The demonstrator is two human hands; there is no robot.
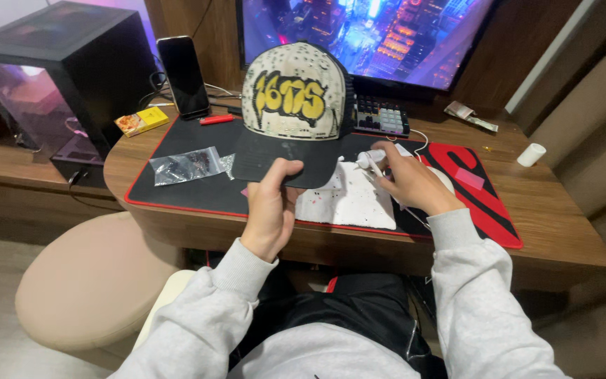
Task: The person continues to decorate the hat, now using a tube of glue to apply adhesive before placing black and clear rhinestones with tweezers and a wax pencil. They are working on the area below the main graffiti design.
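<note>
Cap [292,98], cream-speckled with yellow lettering, stands on the black desk mat [177,189], its dark brim pinched by the left hand [271,207]. The right hand [408,184] closes its fingers on a small white tube [369,160], mostly hidden.

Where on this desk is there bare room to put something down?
Bare wood lies between the red end of the desk mat and the small white cylinder, and black mat between the clear plastic bag and the desk's near edge. The middle is crowded: the speckled cap, both hands.
</note>
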